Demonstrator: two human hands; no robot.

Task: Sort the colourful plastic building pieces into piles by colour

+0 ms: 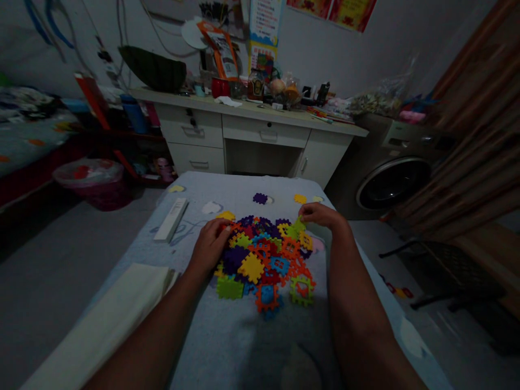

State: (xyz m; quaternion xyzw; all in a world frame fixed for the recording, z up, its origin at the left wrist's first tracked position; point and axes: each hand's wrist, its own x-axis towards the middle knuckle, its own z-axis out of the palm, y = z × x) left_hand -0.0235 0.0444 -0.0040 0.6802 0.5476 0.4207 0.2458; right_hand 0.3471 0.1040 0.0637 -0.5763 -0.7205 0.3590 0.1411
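Observation:
A heap of interlocking plastic building tiles (252,266) in purple, orange, yellow, green, blue and red lies on the cloth-covered table. My left hand (210,242) is at the heap's left edge, its fingers curled against the tiles near an orange one; what they grip, if anything, is hidden. On the far right side of the heap, my right hand (323,215) pinches a green tile (297,226) between thumb and fingers. A purple tile (260,199) and a yellow tile (300,199) lie apart from the heap, farther back.
A long white box (170,220) lies on the table's left side, with folded pale cloth (134,292) nearer me. Beyond the table stands a white desk (264,130) crowded with jars and bags. A washing machine (390,173) stands right, a lined bin (95,184) left.

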